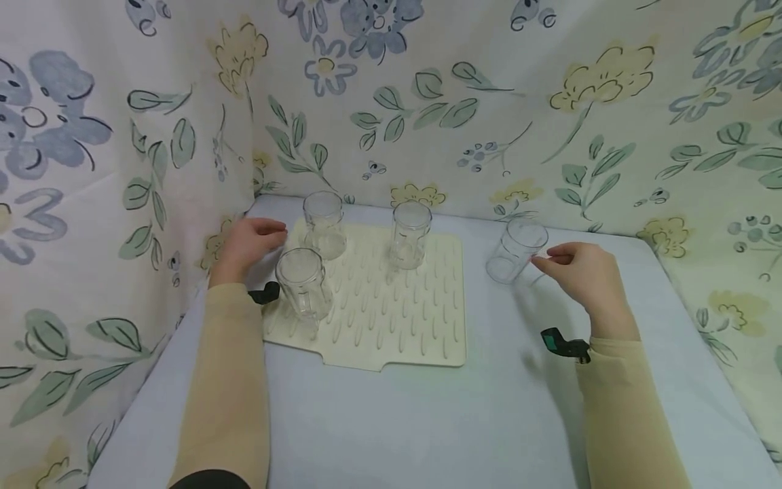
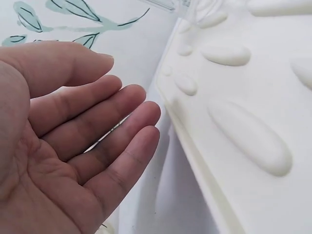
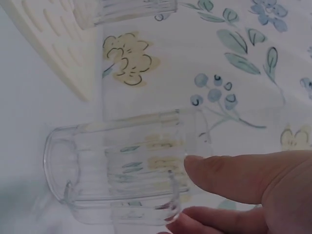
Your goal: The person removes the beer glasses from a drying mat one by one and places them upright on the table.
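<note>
Four-fingered and relaxed, with the thumb apart, my left hand [image 1: 247,248] holds nothing beside the left edge of a cream ridged mat [image 1: 379,299]. On the mat stand a clear glass mug [image 1: 303,282] nearest that wrist, another glass mug [image 1: 325,224] behind it, and a third clear glass [image 1: 411,234] further right. To the right of the mat, a glass mug [image 1: 516,251] is on the white table. Thumb and fingertips of my right hand [image 1: 580,275] pinch it at its near-right side, by the handle [image 3: 122,200]. The exact contact is hard to see through the glass.
A white cloth [image 1: 403,428] covers the table under the mat. Flower-printed fabric [image 1: 427,122] hangs behind the table and along its left side. Small dark wrist cameras [image 1: 565,345] sit at both sleeves.
</note>
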Tool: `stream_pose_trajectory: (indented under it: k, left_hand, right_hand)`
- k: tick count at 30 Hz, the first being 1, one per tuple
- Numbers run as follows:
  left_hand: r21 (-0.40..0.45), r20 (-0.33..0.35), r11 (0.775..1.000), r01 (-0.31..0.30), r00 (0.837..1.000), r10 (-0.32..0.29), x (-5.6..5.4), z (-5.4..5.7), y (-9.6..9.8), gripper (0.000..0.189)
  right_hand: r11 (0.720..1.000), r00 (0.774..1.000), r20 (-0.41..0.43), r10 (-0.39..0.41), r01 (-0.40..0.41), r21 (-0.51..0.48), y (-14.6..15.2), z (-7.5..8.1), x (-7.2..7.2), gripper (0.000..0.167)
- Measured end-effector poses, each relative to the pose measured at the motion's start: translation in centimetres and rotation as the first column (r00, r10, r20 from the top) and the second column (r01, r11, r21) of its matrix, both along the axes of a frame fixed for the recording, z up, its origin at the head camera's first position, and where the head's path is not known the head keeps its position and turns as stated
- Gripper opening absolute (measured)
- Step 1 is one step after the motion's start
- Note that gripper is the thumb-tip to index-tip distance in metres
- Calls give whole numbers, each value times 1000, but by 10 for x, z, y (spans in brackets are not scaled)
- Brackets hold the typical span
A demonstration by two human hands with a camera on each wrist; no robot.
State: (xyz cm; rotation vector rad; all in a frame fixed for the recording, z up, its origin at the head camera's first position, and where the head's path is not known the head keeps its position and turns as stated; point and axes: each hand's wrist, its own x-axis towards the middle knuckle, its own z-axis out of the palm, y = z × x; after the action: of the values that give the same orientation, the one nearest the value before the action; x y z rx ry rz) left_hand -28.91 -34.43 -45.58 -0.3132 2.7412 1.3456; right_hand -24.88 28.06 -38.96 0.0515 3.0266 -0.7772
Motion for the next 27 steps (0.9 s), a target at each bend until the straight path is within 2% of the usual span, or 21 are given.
stream_pose_trajectory:
  k: [3, 5, 8, 10, 12, 15, 17, 18, 21, 24, 27]
  left_hand:
    - [4, 31, 1000, -6, 1000, 6, 2, 0, -2, 46]
    - [-4, 41, 1000, -12, 999, 12, 3, 0, -3, 45]
    - [-32, 34, 999, -11, 999, 13, 5, -1, -3, 44]
    - [-60, 16, 998, -7, 1000, 8, 7, -2, -2, 43]
    - [-73, -3, 997, -3, 1000, 3, 8, -3, 2, 42]
    - [-71, -34, 997, 1, 999, -3, 7, -4, 12, 38]
    - [-61, -52, 998, 27, 998, -30, 1, -6, 25, 38]
    - [-61, -59, 997, 42, 997, -46, -3, -7, 31, 39]
    - [-68, -80, 993, 94, 992, -99, -14, -12, 50, 43]
    - [-89, -94, 988, 128, 986, -137, -24, -16, 64, 42]
    - [-96, -100, 987, 131, 985, -141, -25, -18, 64, 39]
  right_hand:
    - [999, 997, -71, -37, 36, -16, -5, 10, 2, 71]
    - [995, 987, -137, -84, 76, -57, -12, 17, 6, 71]
    - [984, 956, -252, -149, 119, -130, -25, 29, 13, 68]
    - [978, 927, -336, -169, 114, -177, -34, 36, 20, 63]
    - [974, 889, -428, -163, 75, -214, -42, 42, 26, 57]
    - [964, 835, -537, -125, -25, -263, -52, 44, 33, 50]
    - [956, 808, -579, -105, -79, -284, -53, 42, 39, 48]
    - [951, 803, -588, -95, -101, -292, -53, 40, 40, 48]
    - [941, 814, -576, -74, -133, -310, -50, 30, 39, 48]
    - [923, 856, -513, -70, -139, -358, -47, 18, 34, 49]
    - [893, 898, -437, -49, -156, -422, -58, 10, 24, 50]
